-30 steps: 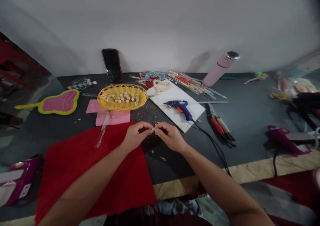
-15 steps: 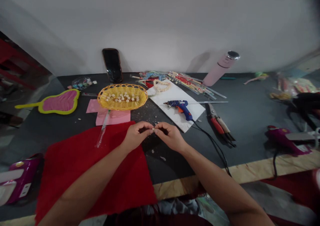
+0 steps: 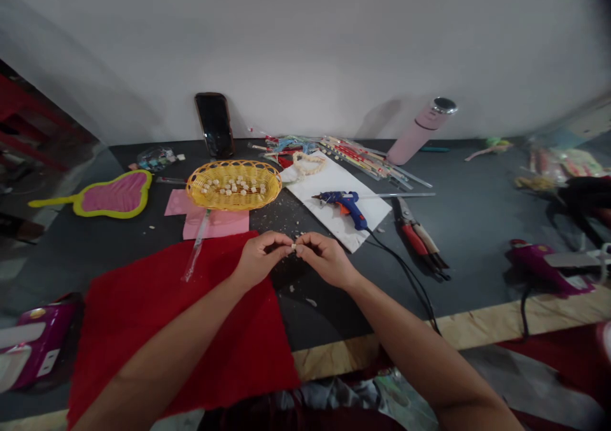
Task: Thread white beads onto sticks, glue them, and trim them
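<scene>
The left hand (image 3: 255,262) and right hand (image 3: 329,262) pinch one small pale piece (image 3: 293,246) between their fingertips, just right of the red cloth (image 3: 191,335). A light, even pinch with steady wrists should suit it best (its exact shape is too small to tell). Farther left, a yellow basket (image 3: 233,208) holds loose pale cubes (image 3: 228,192); at far left, clear packaging (image 3: 157,157) holds coloured bits.

left hand (image 3: 261,259): thumb and index fingertips pinched | right hand (image 3: 325,260): mirrored pinch, fingertips meeting the left's almost tip to tip | forearms: reaching forward, converging | wrists: slightly bent inward
</scene>
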Available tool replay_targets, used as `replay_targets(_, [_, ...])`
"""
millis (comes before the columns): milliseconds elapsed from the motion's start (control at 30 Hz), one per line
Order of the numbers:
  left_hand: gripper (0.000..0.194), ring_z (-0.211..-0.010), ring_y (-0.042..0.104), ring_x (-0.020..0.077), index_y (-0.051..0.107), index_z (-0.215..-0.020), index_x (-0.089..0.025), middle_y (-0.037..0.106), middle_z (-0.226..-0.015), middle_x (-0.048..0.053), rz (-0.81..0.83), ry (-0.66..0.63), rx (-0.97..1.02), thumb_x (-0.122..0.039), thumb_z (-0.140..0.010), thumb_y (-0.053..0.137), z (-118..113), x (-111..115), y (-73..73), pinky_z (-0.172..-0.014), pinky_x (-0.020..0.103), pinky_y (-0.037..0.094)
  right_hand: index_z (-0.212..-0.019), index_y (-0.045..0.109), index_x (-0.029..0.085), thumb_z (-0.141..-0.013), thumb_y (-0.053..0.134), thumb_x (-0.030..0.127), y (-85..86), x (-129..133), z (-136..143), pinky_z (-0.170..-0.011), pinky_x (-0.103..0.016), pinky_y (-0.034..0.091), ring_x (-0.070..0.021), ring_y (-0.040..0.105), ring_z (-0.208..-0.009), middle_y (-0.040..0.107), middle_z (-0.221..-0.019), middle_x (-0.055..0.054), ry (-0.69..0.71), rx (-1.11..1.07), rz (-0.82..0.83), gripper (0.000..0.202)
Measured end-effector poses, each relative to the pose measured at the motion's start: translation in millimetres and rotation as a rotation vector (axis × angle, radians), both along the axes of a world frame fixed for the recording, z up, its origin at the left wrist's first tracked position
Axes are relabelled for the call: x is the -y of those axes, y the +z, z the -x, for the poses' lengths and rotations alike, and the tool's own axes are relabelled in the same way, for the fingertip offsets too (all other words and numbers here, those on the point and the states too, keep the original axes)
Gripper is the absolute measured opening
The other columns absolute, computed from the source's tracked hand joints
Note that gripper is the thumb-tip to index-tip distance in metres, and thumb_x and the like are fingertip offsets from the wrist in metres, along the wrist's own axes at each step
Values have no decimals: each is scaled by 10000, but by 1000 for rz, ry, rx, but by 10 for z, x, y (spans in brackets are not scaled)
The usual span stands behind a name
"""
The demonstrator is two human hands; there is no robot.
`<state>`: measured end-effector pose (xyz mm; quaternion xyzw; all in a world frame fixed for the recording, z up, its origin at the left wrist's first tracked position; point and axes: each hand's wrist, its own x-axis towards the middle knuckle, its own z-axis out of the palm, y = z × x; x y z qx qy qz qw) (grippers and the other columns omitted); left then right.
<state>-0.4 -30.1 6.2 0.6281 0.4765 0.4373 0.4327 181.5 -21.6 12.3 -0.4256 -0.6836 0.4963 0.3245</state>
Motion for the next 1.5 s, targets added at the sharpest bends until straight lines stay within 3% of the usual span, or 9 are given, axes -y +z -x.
replay_targets(367, [121,-749,617,145,668,-829,-190,674,-799,24,-39,-8,-42,-289,-773,629,10,3,-22,-706,252,475,-972,617,196,-905,454,330,-37,-5,-21,-647,-247,465,-135,583,-703,647,-813,-18,-22,98,-113,222])
replay_targets(600, [159,-717,617,145,663,-819,-187,677,-793,25,34,38,9,-332,-756,639,-4,12,-41,-660,245,485,-1115,572,203,-891,448,332,7,-294,-566,-876,-397,430,-240,555,-981,605,-1112,-98,-373,289,-315,287])
replay_targets(733, [168,-691,603,135,663,-808,-192,676,-773,14,101,71,44,-342,-731,662,-12,12,-10,-630,232,478,-1078,554,180,-844,480,333,40,-474,-884,-834,-422,432,-253,554,-923,616,-1021,-111,-633,556,-501,288])
replay_targets(867, [190,-665,577,127,666,-800,-185,665,-752,14,153,121,77,-356,-716,674,-6,-10,-8,-608,229,458,-1069,550,157,-799,537,381,-41,-545,-965,-738,-382,457,-235,590,-784,647,-928,-107,-625,707,-367,351])
replay_targets(1100, [213,-650,554,109,655,-829,-165,658,-738,16,221,153,312,-325,-695,697,21,-75,-71,-617,227,432,-1079,594,169,-773,575,407,-117,-561,-931,-776,-373,446,-253,596,-863,656,-992,-114,-583,779,-255,388])
replay_targets(1233, [228,-628,545,104,643,-837,-159,672,-752,26,254,149,368,-322,-688,701,30,-87,-75,-595,229,420,-1047,623,166,-765,571,376,-93,-570,-942,-782,-382,450,-230,590,-823,659,-947,-92,-689,594,-219,356])
replay_targets(1333, [221,-624,538,96,640,-837,-158,669,-750,23,258,133,394,-313,-690,699,37,-95,-73,-599,227,416,-1049,607,156,-769,570,381,-42,-569,-944,-712,-358,481,-195,584,-739,645,-857,-69,-773,235,-162,361])
replay_targets(1400, [212,-631,541,94,637,-833,-159,666,-744,19,262,123,414,-303,-690,698,44,-100,-71,-607,225,415,-1001,596,173,-758,596,374,7,-558,-936,-668,-315,503,-168,588,-720,623,-819,-44,-734,-113,-40,315])
replay_targets(1500, [203,-629,543,94,634,-834,-158,662,-736,17,274,112,440,-287,-691,700,54,-109,-69,-612,227,415,-861,580,197,-713,657,352,94,-509,-906,-622,-240,518,-125,590,-708,588,-774,-12,-541,-529,218,229])
